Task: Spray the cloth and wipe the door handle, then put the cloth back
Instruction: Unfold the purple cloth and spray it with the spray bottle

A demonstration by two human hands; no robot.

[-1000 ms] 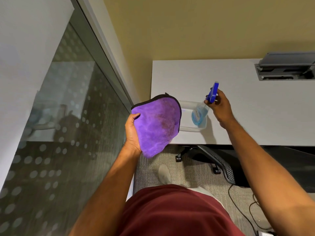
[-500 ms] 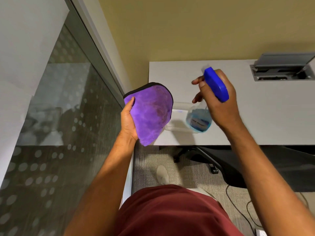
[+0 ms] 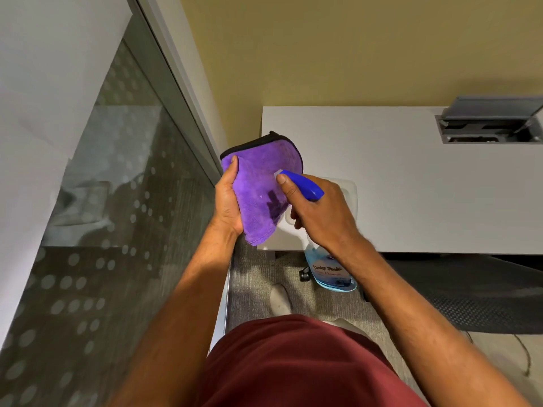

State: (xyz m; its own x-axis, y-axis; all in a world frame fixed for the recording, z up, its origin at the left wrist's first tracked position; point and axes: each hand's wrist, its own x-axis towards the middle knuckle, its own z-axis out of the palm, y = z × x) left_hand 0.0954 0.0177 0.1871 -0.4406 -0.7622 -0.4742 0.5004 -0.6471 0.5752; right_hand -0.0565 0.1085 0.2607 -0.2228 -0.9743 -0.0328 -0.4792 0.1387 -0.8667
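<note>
Head view: the purple cloth (image 3: 261,189) is held up in front of the body by the left hand (image 3: 227,202), whose thumb lies on the near face while the fingers are hidden behind the fabric. The spray bottle (image 3: 329,259) is gripped at its neck by the right hand (image 3: 321,214), with the index finger laid along the blue spray head (image 3: 302,185). The nozzle is pointed to the left, straight at the face of the cloth, and is just beside it — whether it touches cannot be told. The long axis of the bottle runs downward and toward the body, so that its base hangs below the edge of the white table (image 3: 411,183). A darker patch is seen on the cloth below the nozzle; probably it is wet already. A clear container (image 3: 351,195) stands on the table behind the right hand. The door handle is not seen here.
</note>
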